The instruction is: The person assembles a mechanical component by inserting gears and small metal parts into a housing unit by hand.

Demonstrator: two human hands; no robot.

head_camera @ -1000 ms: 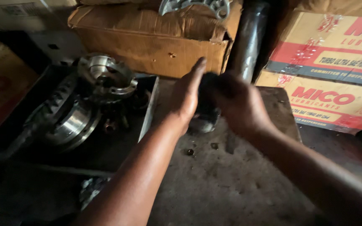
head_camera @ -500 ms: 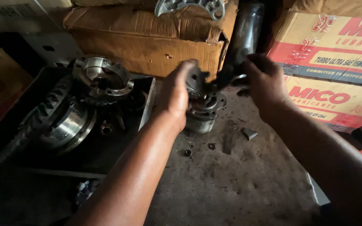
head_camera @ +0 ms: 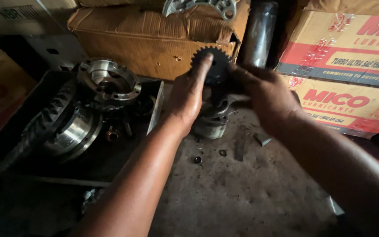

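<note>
A dark toothed gear [head_camera: 213, 61] is held up between my two hands, its teeth showing above my fingers. My left hand [head_camera: 189, 94] presses flat against its left side, fingers pointing up. My right hand [head_camera: 266, 96] grips it from the right. Just below them a round metal housing [head_camera: 210, 120] stands on the greasy bench [head_camera: 242, 193]; whether the gear touches it I cannot tell.
A black tray [head_camera: 110, 162] on the left holds a large ring gear [head_camera: 60, 125] and a flanged metal hub [head_camera: 106, 81]. Cardboard boxes [head_camera: 150, 44] line the back, with printed cartons [head_camera: 347, 66] at right. A steel tube [head_camera: 257, 33] stands upright behind. Small washers [head_camera: 198, 159] lie on the bench.
The hands have lifted off the housing and raised the toothed gear above it. One second ago both hands covered the part low on the bench.
</note>
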